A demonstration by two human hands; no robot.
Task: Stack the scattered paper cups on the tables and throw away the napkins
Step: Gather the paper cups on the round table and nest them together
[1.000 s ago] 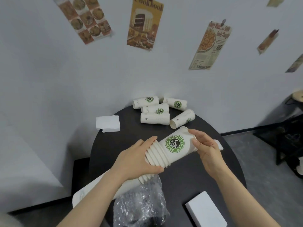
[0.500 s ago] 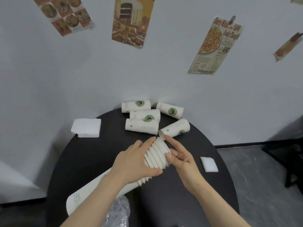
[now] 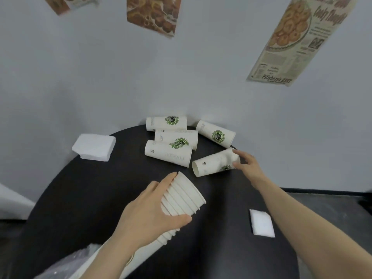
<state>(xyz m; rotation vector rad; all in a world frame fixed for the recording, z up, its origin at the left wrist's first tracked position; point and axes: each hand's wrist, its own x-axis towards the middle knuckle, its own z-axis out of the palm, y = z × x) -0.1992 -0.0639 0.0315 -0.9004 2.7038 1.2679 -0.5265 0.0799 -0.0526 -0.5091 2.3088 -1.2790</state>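
While nested—cup stack (image 3: 182, 198), left grip (image 3: 153, 214).

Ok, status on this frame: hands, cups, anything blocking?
Left hand grips nested cup stack. Right hand pinching dented loose cup. Four more cups lying behind, napkins untouched. Nothing blocking.
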